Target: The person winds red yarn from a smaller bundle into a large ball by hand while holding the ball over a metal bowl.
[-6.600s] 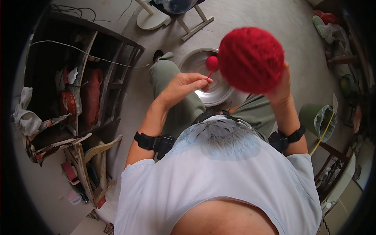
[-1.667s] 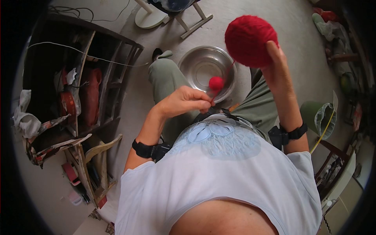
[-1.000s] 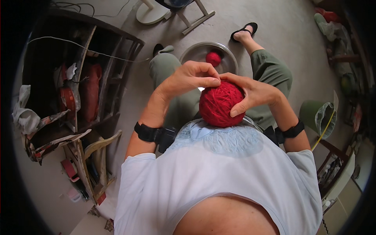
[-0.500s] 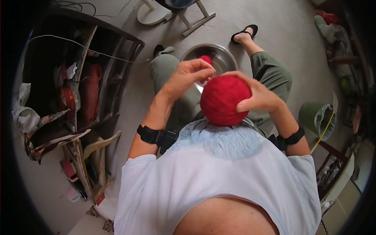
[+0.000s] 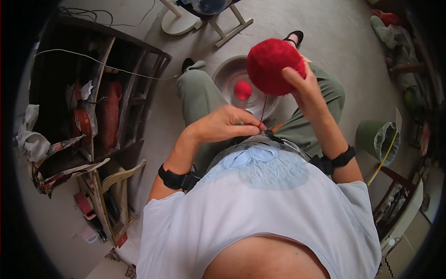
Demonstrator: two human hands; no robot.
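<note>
A large red ball of yarn [image 5: 272, 65] is held up over the metal basin by my right hand [image 5: 304, 88], its thumb on the near side and the other fingers mostly hidden behind. From the ball a taut strand of red yarn [image 5: 264, 109] runs down to my left hand [image 5: 232, 123], which pinches it close to my waist. Inside the metal basin [image 5: 222, 76], between my legs, lies a smaller red yarn ball [image 5: 242, 89]. The large ball covers part of the basin's right side.
Dark wooden shelving [image 5: 134, 88] with red items stands on the left, a pale cable [image 5: 111, 63] across it. A wooden stand [image 5: 234, 32] and a white round base [image 5: 179, 25] are ahead. On the right sits a green bin [image 5: 369, 139] with a plastic liner.
My right hand has raised the large yarn ball forward and away from me. My left hand has come down toward my waist, and the strand is now stretched between them.
</note>
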